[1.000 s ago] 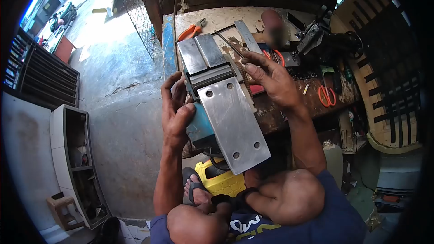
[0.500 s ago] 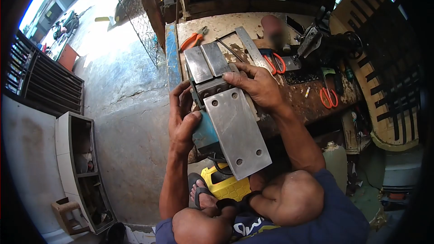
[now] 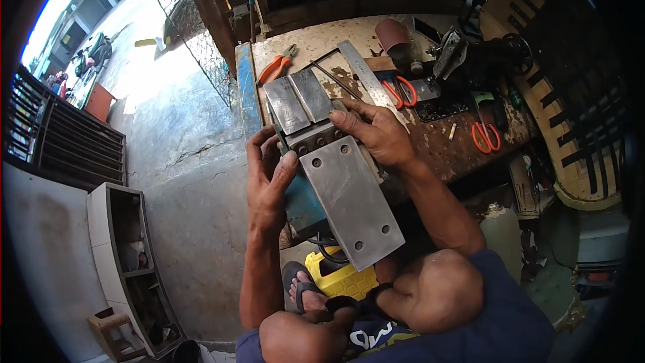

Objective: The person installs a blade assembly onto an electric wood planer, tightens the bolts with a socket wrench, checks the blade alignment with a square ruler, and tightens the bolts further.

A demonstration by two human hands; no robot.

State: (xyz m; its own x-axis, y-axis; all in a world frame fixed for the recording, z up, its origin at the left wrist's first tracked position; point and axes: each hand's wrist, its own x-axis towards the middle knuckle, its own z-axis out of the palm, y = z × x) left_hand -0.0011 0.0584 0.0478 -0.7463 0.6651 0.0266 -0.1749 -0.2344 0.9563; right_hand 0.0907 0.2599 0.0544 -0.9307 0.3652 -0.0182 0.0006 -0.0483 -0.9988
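A teal electric planer [image 3: 353,195] lies with its flat metal sole facing up, resting across the person's lap side of the bench. My left hand [image 3: 269,181] grips its left side, thumb on the edge beside the cutter slot. From the right, my right hand [image 3: 376,131] holds the other side, with its thumb at the end of the cutter drum [image 3: 321,140]. Bolt heads show on the drum between the grooved front plate [image 3: 299,101] and the longer rear plate. The fingertips beneath the tool are hidden.
On the wooden bench [image 3: 430,141] are orange pliers [image 3: 277,67], a metal square [image 3: 366,77], orange-handled scissors [image 3: 485,136], another orange-handled tool [image 3: 401,92] and a dark machine [image 3: 470,54]. A yellow case [image 3: 342,279] sits below, near a sandalled foot.
My right hand has moved from beside the planer onto the drum's end. The drum has turned, so its bolt heads now show. The view has shifted slightly.
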